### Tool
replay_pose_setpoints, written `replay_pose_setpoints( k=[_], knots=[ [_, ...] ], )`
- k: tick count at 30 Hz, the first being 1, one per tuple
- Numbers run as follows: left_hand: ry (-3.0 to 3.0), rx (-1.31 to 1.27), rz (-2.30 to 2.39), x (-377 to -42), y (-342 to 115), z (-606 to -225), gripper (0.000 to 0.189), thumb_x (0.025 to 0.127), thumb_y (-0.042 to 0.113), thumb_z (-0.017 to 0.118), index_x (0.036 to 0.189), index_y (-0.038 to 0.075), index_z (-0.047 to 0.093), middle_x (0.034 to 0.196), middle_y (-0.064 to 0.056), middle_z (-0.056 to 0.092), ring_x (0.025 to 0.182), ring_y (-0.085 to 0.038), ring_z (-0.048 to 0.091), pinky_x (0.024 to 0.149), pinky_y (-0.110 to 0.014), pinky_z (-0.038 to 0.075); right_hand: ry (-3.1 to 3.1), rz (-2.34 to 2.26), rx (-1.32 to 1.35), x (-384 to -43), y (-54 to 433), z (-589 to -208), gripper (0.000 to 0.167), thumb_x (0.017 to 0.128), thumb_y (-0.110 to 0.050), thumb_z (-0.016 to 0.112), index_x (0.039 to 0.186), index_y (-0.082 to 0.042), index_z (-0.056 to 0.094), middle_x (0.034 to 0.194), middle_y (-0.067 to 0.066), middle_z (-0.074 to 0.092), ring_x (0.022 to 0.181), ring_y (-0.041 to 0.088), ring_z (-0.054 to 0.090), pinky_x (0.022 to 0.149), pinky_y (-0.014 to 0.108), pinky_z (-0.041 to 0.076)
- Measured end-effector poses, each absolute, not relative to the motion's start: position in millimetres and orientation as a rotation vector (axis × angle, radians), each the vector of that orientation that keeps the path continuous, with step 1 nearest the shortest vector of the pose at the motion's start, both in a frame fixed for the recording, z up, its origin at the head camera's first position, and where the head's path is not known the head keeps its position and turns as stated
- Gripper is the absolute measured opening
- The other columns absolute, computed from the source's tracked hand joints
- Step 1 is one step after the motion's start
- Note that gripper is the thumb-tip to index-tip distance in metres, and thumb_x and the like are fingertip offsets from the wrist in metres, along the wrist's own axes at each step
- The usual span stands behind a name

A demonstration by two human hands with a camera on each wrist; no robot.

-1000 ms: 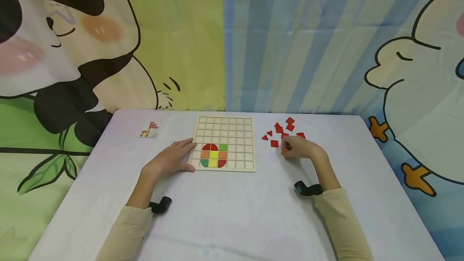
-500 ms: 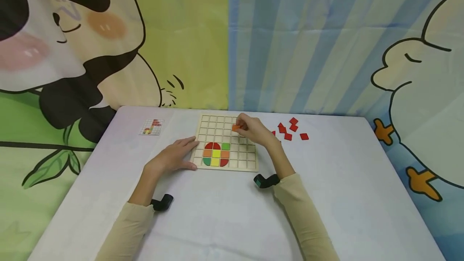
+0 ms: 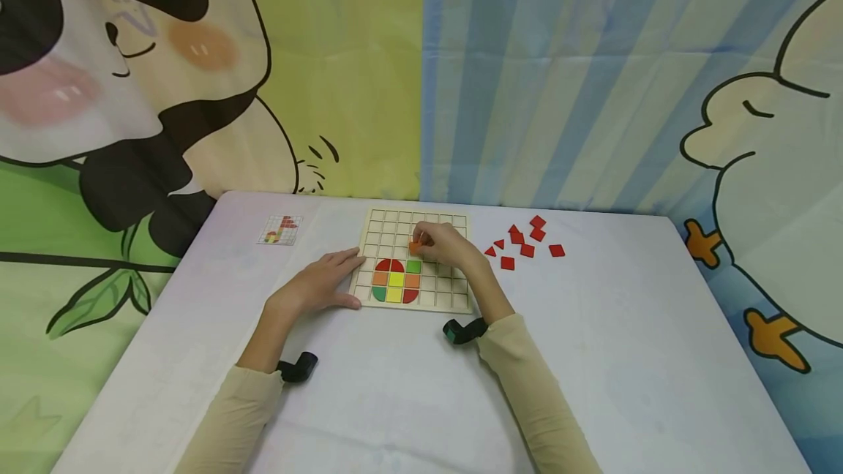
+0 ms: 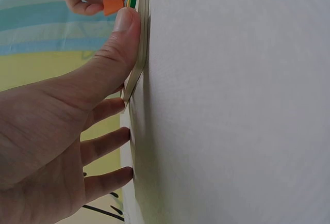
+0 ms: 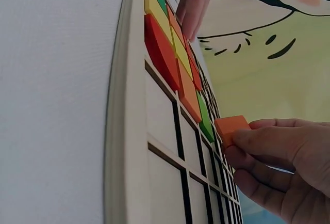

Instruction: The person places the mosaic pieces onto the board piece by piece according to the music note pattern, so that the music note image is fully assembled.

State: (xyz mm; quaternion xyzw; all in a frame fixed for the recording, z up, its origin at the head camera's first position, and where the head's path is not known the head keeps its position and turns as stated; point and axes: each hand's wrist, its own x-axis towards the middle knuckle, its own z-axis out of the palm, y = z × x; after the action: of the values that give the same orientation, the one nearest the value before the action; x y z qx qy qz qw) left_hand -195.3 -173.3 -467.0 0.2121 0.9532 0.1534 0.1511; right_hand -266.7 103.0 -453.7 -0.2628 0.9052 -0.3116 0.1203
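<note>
Orange tile (image 3: 414, 247), pinched in the right hand (image 3: 444, 244), has moved from beside the red pieces (image 3: 507, 263) to the grid board (image 3: 454, 292), near the green square (image 3: 413, 267), apparently not yet seated. The outstretched left hand (image 3: 321, 281) touches the board's left edge, seemingly steadying it.

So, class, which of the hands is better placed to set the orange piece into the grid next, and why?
Probably the right hand: it pinches the orange piece over the grid board. The left hand rests at the board's left edge and holds no piece.
</note>
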Motion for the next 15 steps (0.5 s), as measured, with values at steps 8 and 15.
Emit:
replay_pose_setpoints(
  k=[8, 15],
  knots=[
    [2.726, 0.603, 0.448, -196.3, -173.6, -469.7, 0.096, 0.074, 0.058, 0.072, 0.152, 0.018, 0.032, 0.162, -0.009, 0.024, 0.148, -0.035, 0.025, 0.114, -0.058, 0.031, 2.644, -0.85, -0.764, -264.3, 99.9, -456.5, 0.009, 0.093, -0.016, 0.066, 0.099, -0.01, 0.062, 0.096, 0.005, 0.068, 0.087, 0.017, 0.061, 0.079, 0.03, 0.051],
    [2.729, 0.581, 0.452, -194.9, -172.1, -467.7, 0.096, 0.074, 0.056, 0.073, 0.152, 0.017, 0.033, 0.161, -0.009, 0.025, 0.147, -0.035, 0.025, 0.114, -0.058, 0.032, 2.672, -0.858, -0.702, -262.6, 98.4, -454.2, 0.005, 0.092, -0.016, 0.067, 0.093, -0.011, 0.066, 0.091, 0.004, 0.069, 0.08, 0.016, 0.058, 0.074, 0.028, 0.051]
  ],
)
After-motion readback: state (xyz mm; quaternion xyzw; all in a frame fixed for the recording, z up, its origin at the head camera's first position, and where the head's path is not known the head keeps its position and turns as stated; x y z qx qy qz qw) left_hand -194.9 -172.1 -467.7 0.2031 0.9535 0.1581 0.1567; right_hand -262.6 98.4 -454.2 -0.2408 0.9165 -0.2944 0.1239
